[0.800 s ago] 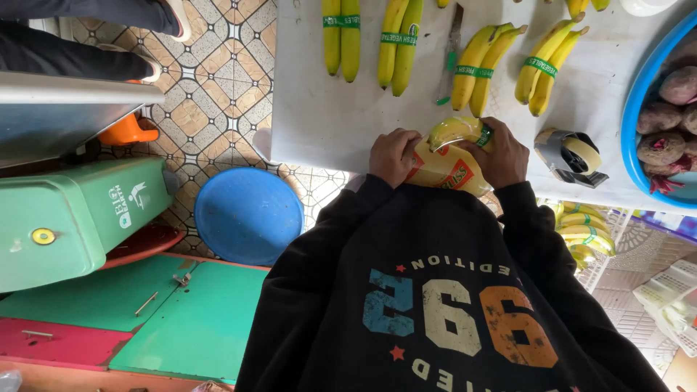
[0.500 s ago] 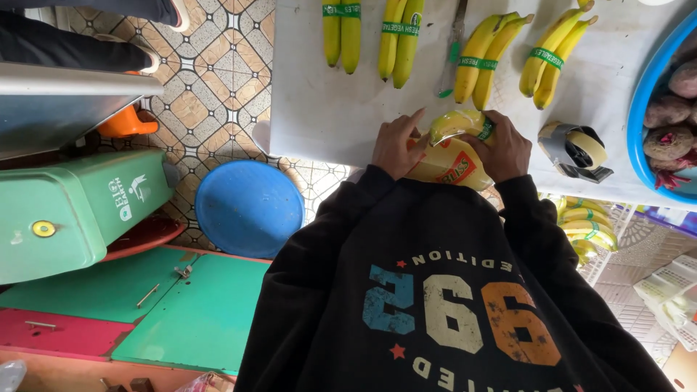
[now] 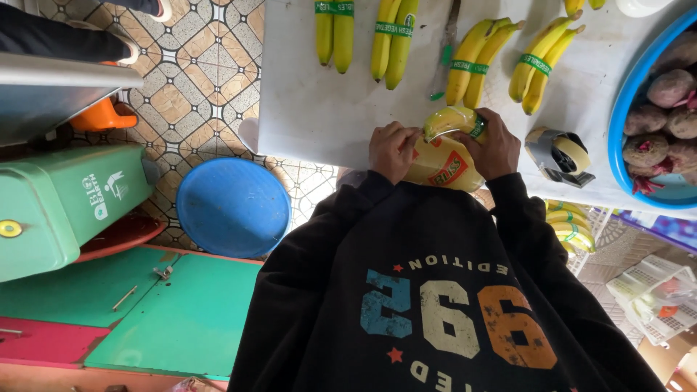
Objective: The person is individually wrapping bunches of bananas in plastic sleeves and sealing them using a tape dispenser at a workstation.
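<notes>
Seen from above, a person in a black sweatshirt point(image 3: 450, 305) with large faded numerals stands at the near edge of a white table point(image 3: 319, 109). Both hands meet just past the chest, at twelve o'clock from the body.

The left hand point(image 3: 392, 150) is curled closed, fingers pinching the near end of a small bunch of bananas point(image 3: 451, 120) and the yellow printed wrap point(image 3: 439, 163) below it. The right hand point(image 3: 496, 147) is also closed, cupping the bunch from its three o'clock side, thumb against a green band on the fruit. The bunch sits at the table's near edge, held between the two hands, partly hidden by them.

To do this wrapping step well, it seems wise to keep the bunch pressed steady with one hand while the other draws the wrap snug, so the band lies flat and the fruit is not bruised.

At three o'clock from the hands, close by, lies a tape dispenser point(image 3: 559, 154) with a pale roll. Farther on at two o'clock a blue basin point(image 3: 630, 116) holds reddish root vegetables point(image 3: 664, 109). At twelve o'clock, along the far side, rest pairs of banded bananas point(image 3: 396, 36). Down at nine o'clock, on the tiled floor, sits a round blue lid point(image 3: 232, 207) beside a green box point(image 3: 69, 207).
</notes>
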